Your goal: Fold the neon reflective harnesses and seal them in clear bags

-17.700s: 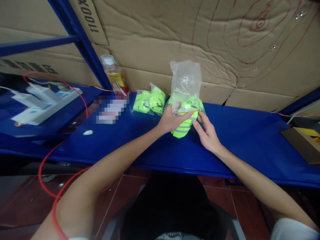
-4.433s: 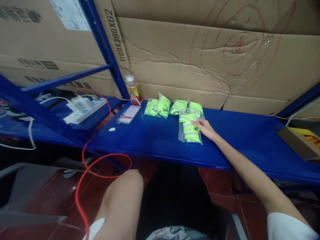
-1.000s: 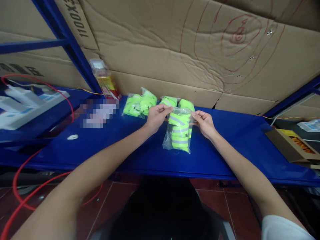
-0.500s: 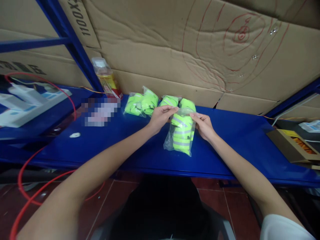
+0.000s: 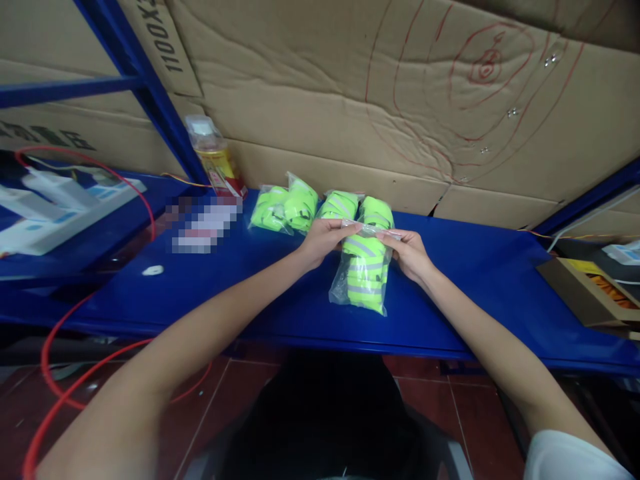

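Note:
A clear plastic bag [image 5: 366, 280] holds rolled neon-yellow bands with grey stripes, near the middle of the blue table [image 5: 300, 320]. My left hand [image 5: 323, 241] pinches the bag's top edge at its left end. On the right end of the same edge, my right hand [image 5: 407, 253] is closed with thumb and fingers. Between the two hands the edge runs fairly straight. Behind them lie several similar bags, two at the left [image 5: 270, 208] [image 5: 300, 203] and two partly covered by my hands and the held bag [image 5: 340, 205] [image 5: 377, 212].
A bottle with a yellow and red label [image 5: 217, 163] stands at the back left. Further left are a white power strip [image 5: 75, 217] and a red cable [image 5: 47, 340]. An open cardboard box [image 5: 575, 293] sits at the right. Cardboard [image 5: 310, 100] lines the back.
The top edge of the held bag is now flatter and straighter between my hands. My fingers have shifted slightly along it. The bags behind rest as before.

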`<action>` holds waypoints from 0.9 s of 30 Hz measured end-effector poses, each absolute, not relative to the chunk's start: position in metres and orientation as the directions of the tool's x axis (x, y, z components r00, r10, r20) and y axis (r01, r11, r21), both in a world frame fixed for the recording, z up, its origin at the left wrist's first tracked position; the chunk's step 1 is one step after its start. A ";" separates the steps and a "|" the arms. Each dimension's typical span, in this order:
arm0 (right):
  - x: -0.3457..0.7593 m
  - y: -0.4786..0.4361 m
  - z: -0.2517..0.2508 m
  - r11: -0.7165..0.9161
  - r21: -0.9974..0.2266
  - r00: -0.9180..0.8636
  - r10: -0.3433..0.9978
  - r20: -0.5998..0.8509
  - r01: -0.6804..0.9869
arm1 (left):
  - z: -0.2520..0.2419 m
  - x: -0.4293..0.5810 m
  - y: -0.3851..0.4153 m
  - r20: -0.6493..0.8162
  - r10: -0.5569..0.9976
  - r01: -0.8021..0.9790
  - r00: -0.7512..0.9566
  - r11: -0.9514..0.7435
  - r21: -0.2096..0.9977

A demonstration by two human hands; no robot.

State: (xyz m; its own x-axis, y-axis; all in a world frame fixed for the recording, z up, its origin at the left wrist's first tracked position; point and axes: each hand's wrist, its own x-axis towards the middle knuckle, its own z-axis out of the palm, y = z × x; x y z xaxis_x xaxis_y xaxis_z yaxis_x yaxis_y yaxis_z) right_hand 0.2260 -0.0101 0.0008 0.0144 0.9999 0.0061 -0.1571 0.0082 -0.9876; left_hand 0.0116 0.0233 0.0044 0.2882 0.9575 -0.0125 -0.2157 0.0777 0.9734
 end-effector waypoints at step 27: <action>0.222 -0.016 0.005 -0.055 -0.989 -0.061 0.997 -0.047 -0.141 | 0.000 0.012 0.026 0.181 0.938 -0.071 0.295 -0.167 0.983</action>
State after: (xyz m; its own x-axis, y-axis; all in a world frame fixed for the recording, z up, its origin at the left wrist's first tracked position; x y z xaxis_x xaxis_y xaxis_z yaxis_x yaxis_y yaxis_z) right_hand 0.2216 -0.0156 0.0049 -0.0607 0.9970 -0.0470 -0.1405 -0.0551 -0.9885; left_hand 0.0116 0.0263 0.0003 0.2952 0.9382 0.1809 -0.0707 -0.1673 0.9834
